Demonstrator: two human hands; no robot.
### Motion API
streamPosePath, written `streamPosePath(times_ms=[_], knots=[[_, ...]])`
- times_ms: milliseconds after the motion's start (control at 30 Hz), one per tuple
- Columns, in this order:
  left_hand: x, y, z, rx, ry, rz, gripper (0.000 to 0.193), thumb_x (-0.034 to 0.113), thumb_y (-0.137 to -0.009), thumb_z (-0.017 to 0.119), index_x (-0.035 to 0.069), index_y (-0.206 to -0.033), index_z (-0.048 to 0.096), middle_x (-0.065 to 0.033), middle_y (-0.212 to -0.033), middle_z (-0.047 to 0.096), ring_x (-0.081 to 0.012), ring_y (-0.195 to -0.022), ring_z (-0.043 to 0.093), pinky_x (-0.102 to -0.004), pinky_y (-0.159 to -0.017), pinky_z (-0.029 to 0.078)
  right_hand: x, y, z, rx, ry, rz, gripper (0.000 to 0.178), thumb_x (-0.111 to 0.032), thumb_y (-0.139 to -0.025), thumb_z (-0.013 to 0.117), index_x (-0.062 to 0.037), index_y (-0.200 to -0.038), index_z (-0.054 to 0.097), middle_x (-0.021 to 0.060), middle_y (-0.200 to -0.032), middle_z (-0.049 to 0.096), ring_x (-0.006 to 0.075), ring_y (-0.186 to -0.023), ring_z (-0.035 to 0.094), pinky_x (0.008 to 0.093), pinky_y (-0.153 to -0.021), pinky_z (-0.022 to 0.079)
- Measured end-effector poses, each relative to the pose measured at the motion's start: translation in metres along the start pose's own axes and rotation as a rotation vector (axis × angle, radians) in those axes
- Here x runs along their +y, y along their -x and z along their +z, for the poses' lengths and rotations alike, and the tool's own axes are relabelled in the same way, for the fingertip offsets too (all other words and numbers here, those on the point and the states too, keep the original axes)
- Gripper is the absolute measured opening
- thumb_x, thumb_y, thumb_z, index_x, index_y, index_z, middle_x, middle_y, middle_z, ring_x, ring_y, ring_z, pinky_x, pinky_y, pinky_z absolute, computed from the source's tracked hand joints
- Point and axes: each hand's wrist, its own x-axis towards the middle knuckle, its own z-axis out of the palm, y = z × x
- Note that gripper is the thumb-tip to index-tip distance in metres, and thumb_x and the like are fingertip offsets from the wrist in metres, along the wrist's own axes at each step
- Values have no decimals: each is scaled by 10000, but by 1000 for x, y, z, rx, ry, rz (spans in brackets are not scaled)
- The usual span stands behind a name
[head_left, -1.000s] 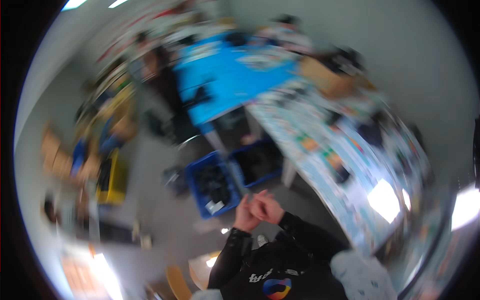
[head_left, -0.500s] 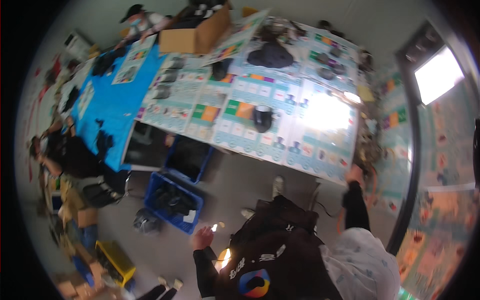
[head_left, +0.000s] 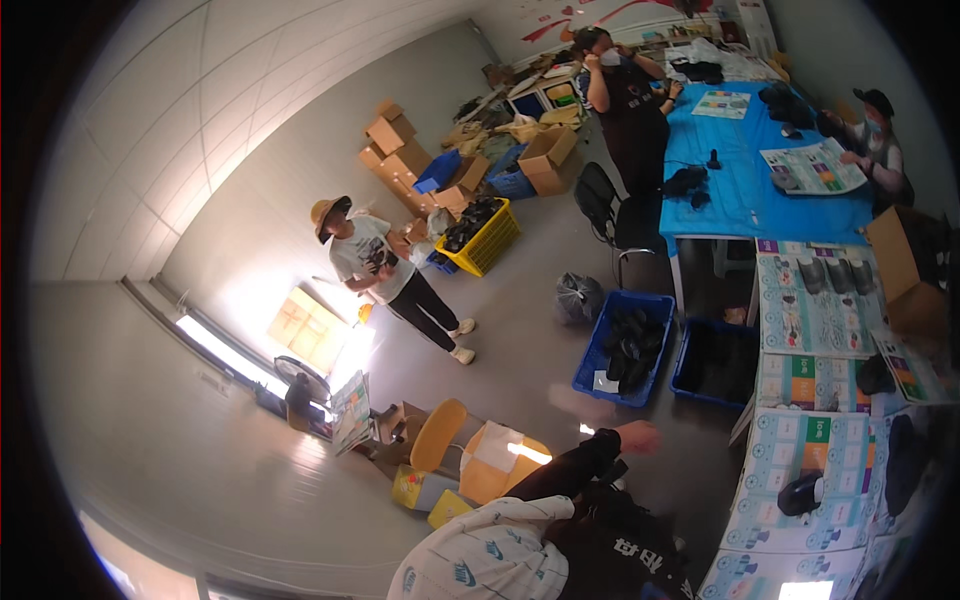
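My left hand (head_left: 638,437) reaches out in its black sleeve over the grey floor. It is smeared, so its fingers cannot be made out, and nothing shows in it. It is nearest to a blue crate (head_left: 582,388) of dark items, but apart from it. A shiny black rounded thing with a pale inner side (head_left: 799,494) rests on the printed table covering (head_left: 765,462) to the right. My right hand is out of view.
A second blue crate (head_left: 745,403) stands by the table. An orange-yellow chair (head_left: 438,434) is close on my left. One person (head_left: 372,258) stands across the floor; two others (head_left: 632,120) (head_left: 885,155) are at the blue-covered table (head_left: 740,205). A yellow crate (head_left: 488,250) and cardboard boxes (head_left: 390,128) stand farther off.
The view has swung to the left, bringing in the standing person, chair and wall. The printed table has moved to the right edge. My right hand has left the picture.
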Motion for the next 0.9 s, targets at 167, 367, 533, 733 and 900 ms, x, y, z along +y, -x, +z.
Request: streamPosePath(times_ms=[167, 367, 533, 733, 900], knots=[[15, 3, 43, -7, -103, -1, 375, 364, -981, 612, 57, -1193, 652, -84, -1003, 737, -191, -829, 719, -336, -691, 580, -7, -13, -11, -46, -121, -104, 335, -235, -899, 701, 23, -1112, 704, 161, -1062, 740, 262, -994, 714, 431, -873, 558], [27, 13, 59, -65, -116, -17, 357, 343, -971, 640, 45, -1168, 662, -86, -971, 738, -187, -814, 720, -325, -712, 585, 3, -1, -23, -118, -228, -163, 337, -230, -900, 693, 14, -1133, 703, 154, -1086, 735, 257, -998, 711, 419, -871, 560], [26, 10, 59, -41, -55, 2, 358, 330, -974, 644, 40, -1182, 663, -99, -1011, 738, -195, -833, 721, -328, -730, 596, -5, 3, -35, -173, -319, -224, 341, -226, -900, 687, 7, -1150, 702, 148, -1106, 730, 253, -1001, 708, 409, -871, 561], [25, 7, 57, -87, -24, 26, 365, 329, -981, 638, 39, -1202, 649, -104, -1039, 736, -204, -848, 720, -331, -734, 598, -9, 6, -53, -229, -392, -281, 347, -221, -901, 680, -2, -1170, 700, 140, -1131, 725, 249, -1004, 705, 397, -869, 563], [32, 9, 41, -114, -20, 58, 348, 316, -997, 615, 44, -1213, 638, -99, -1067, 733, -199, -894, 723, -331, -740, 590, -37, 5, -69, -283, -450, -353, 353, -217, -902, 673, -10, -1187, 699, 134, -1151, 721, 245, -1007, 702, 387, -869, 564]])
